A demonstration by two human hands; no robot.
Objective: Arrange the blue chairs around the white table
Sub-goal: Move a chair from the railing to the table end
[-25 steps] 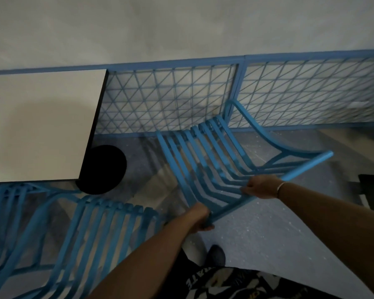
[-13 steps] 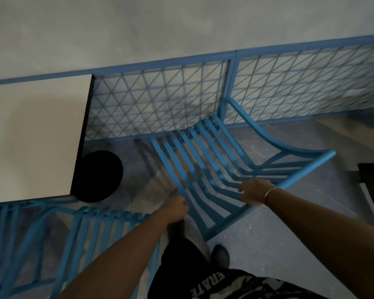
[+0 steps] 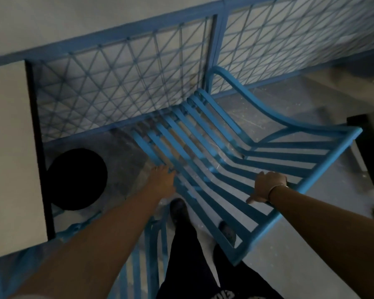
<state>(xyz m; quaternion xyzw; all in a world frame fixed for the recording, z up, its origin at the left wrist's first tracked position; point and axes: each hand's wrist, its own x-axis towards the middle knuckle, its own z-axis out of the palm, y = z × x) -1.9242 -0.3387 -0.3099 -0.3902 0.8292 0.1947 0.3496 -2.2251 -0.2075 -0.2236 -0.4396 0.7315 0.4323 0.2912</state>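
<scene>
Surface (image 3: 7, 147) is on the left, its base (image 3: 77, 180) on the floor (image 3: 289, 108) just beside. The chair (image 3: 214, 152) sits in the middle before the fence (image 3: 117, 78), second chair (image 3: 138, 266) down near-left.

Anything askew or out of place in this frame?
Yes: the blue chair under the right hand sits diagonal to the white table, its seat front pointing at the mesh fence, not the table edge. No damage visible.

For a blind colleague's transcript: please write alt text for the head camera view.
A person's right hand grips the slatted back of a blue chair while the left hand touches its left edge, beside a white table and a blue mesh fence.
</scene>
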